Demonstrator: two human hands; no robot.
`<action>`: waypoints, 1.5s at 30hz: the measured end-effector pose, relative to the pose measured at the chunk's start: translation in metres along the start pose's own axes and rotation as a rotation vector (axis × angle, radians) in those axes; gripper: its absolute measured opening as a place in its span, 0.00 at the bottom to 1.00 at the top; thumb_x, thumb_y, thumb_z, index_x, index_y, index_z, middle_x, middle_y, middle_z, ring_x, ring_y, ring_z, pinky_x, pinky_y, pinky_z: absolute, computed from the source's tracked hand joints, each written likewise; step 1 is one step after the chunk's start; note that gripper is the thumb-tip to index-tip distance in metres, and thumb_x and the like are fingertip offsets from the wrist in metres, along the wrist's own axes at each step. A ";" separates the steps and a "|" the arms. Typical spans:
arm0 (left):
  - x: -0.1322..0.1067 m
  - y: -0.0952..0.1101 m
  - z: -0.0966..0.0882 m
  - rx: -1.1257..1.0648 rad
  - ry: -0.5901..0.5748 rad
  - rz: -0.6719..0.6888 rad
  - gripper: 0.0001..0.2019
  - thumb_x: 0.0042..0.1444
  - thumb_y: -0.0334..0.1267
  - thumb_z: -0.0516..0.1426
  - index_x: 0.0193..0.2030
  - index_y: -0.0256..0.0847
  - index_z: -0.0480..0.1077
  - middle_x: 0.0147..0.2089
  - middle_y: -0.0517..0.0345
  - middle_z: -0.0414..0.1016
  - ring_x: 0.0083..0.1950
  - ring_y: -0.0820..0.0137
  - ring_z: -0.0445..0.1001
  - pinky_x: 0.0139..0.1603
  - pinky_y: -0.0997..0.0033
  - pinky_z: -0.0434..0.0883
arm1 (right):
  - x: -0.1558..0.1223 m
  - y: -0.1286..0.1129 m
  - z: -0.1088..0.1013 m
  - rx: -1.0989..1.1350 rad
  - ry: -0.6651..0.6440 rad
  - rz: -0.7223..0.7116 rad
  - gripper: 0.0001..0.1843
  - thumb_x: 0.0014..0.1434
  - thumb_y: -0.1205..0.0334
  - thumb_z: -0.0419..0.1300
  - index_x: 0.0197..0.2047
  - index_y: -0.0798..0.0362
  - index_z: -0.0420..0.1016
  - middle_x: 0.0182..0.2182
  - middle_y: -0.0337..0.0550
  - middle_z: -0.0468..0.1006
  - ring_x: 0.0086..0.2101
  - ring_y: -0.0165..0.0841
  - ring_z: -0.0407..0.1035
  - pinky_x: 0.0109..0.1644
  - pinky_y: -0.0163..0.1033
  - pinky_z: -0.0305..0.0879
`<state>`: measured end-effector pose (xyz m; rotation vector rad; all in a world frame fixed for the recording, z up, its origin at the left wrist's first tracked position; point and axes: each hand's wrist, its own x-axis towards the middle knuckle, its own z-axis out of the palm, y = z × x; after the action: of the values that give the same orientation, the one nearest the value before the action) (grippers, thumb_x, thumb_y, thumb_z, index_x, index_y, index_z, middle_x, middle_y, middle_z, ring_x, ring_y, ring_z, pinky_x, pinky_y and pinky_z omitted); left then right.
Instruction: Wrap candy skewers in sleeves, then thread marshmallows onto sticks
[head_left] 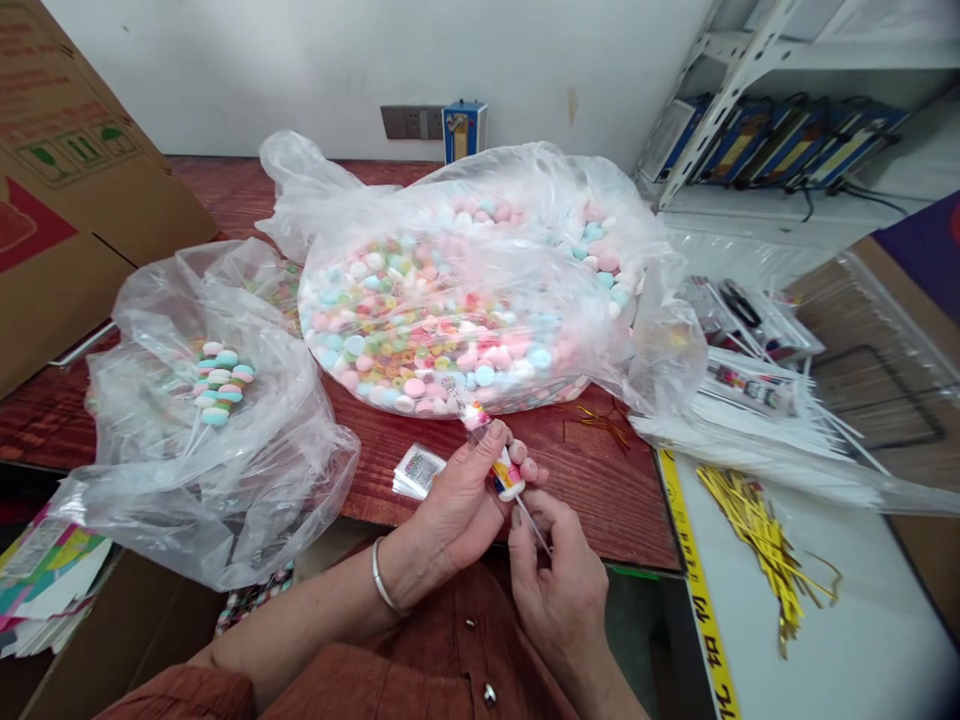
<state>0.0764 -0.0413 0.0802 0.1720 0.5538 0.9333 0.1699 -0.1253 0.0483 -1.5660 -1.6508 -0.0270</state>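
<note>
My left hand [465,495], with a silver bangle at the wrist, is closed round a candy skewer [509,480] in a clear printed wrapper. The wrapper's upper end sticks out past my thumb, tilted up and to the left. Below the candy, the fingers of my right hand [566,575] pinch its thin white stick [534,522]. A small stack of printed cards or bags [418,471] lies on the table just left of my hands. Behind them rests a big clear bag of pastel candies and small rings [420,330].
At left, several candy skewers [219,385] lie on a crumpled plastic bag [292,480] beside a cardboard box [82,170]. Gold twist ties [772,550], white sticks [765,425] and black-handled scissors [739,303] are on the right. A metal shelf [750,90] stands behind.
</note>
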 end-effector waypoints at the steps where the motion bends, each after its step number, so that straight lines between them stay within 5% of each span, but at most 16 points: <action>1: 0.001 0.001 -0.002 -0.001 0.001 0.001 0.13 0.57 0.44 0.64 0.39 0.36 0.70 0.31 0.61 0.72 0.31 0.74 0.74 0.45 0.66 0.75 | 0.000 0.001 0.000 0.003 -0.010 0.006 0.07 0.68 0.67 0.54 0.46 0.57 0.72 0.31 0.44 0.78 0.29 0.30 0.73 0.34 0.33 0.65; 6: 0.004 0.003 -0.008 0.064 -0.013 0.030 0.16 0.58 0.49 0.62 0.44 0.37 0.70 0.29 0.61 0.73 0.33 0.71 0.76 0.45 0.65 0.74 | -0.003 0.004 -0.008 0.102 -0.082 0.050 0.07 0.67 0.67 0.55 0.39 0.54 0.74 0.27 0.39 0.76 0.27 0.29 0.71 0.33 0.34 0.62; 13: 0.000 -0.016 -0.011 0.135 -0.063 -0.067 0.17 0.55 0.50 0.64 0.33 0.37 0.70 0.26 0.61 0.72 0.29 0.73 0.74 0.28 0.77 0.68 | 0.007 -0.003 -0.005 0.885 -0.319 0.845 0.15 0.66 0.48 0.57 0.38 0.52 0.72 0.22 0.32 0.63 0.20 0.25 0.53 0.22 0.32 0.51; 16: -0.001 -0.019 -0.011 0.209 -0.042 -0.085 0.17 0.55 0.50 0.64 0.31 0.37 0.69 0.27 0.59 0.74 0.25 0.74 0.72 0.25 0.77 0.67 | 0.010 -0.002 -0.001 1.059 -0.331 0.987 0.19 0.63 0.43 0.59 0.37 0.52 0.71 0.22 0.29 0.57 0.19 0.24 0.47 0.20 0.31 0.45; 23: 0.008 -0.001 -0.011 0.112 0.031 0.081 0.20 0.56 0.51 0.63 0.46 0.37 0.73 0.39 0.52 0.79 0.41 0.65 0.80 0.42 0.67 0.75 | 0.009 -0.002 -0.014 0.710 -0.327 0.756 0.18 0.66 0.48 0.55 0.31 0.52 0.70 0.20 0.31 0.59 0.22 0.27 0.52 0.25 0.32 0.52; 29: 0.015 0.015 -0.010 0.019 0.109 0.101 0.10 0.56 0.38 0.65 0.40 0.35 0.73 0.33 0.60 0.75 0.32 0.72 0.77 0.37 0.71 0.76 | 0.000 0.003 -0.020 0.620 -0.372 0.688 0.20 0.68 0.48 0.51 0.31 0.51 0.69 0.20 0.32 0.61 0.21 0.27 0.53 0.23 0.32 0.52; 33: 0.015 0.021 -0.003 -0.051 0.123 0.056 0.10 0.58 0.39 0.64 0.40 0.33 0.72 0.31 0.62 0.72 0.29 0.77 0.73 0.37 0.73 0.76 | -0.003 0.003 -0.028 0.520 -0.378 0.602 0.20 0.70 0.50 0.49 0.30 0.51 0.69 0.20 0.35 0.67 0.21 0.28 0.58 0.24 0.32 0.53; 38: 0.005 0.002 0.006 0.031 0.055 0.079 0.12 0.59 0.44 0.63 0.42 0.36 0.71 0.30 0.63 0.68 0.28 0.78 0.69 0.35 0.74 0.73 | 0.004 -0.001 -0.023 0.461 -0.314 0.536 0.19 0.70 0.53 0.48 0.31 0.51 0.70 0.23 0.38 0.74 0.24 0.30 0.68 0.29 0.32 0.61; 43: -0.007 -0.021 0.003 0.193 -0.022 0.044 0.13 0.59 0.44 0.63 0.44 0.38 0.71 0.32 0.60 0.73 0.34 0.73 0.73 0.43 0.71 0.71 | 0.010 0.001 -0.010 0.473 -0.204 0.548 0.15 0.69 0.55 0.50 0.49 0.52 0.74 0.43 0.46 0.81 0.43 0.36 0.75 0.45 0.36 0.68; 45: -0.006 -0.021 -0.001 0.246 -0.009 0.058 0.12 0.58 0.42 0.64 0.44 0.38 0.72 0.34 0.57 0.76 0.38 0.71 0.75 0.45 0.72 0.70 | 0.008 0.003 -0.011 0.510 -0.246 0.580 0.15 0.69 0.54 0.51 0.45 0.52 0.75 0.39 0.44 0.81 0.37 0.34 0.74 0.40 0.35 0.68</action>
<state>0.0882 -0.0586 0.0738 0.4149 0.6571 0.9182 0.1795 -0.1237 0.0583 -1.6136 -1.1833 0.8518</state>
